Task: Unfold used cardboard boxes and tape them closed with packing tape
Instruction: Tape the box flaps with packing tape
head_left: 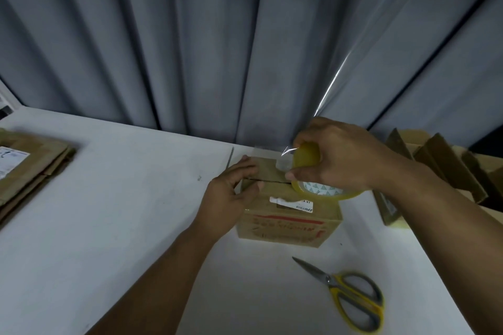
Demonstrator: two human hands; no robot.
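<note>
A small brown cardboard box (288,221) with red print and a torn white label stands on the white table (136,198). Its top flaps are folded down and meet at a dark seam. My left hand (228,193) lies on the box's left top, fingers pressing the flaps down. My right hand (337,155) grips a yellowish roll of clear packing tape (313,168) above the right end of the seam. A shiny loose strip of tape reaches from the roll onto the far flap.
Yellow-handled scissors (351,296) lie shut on the table in front of the box. Flattened cardboard boxes (30,171) are stacked at the left edge. More brown cardboard (441,168) stands at the right. A grey curtain (217,49) hangs behind the table.
</note>
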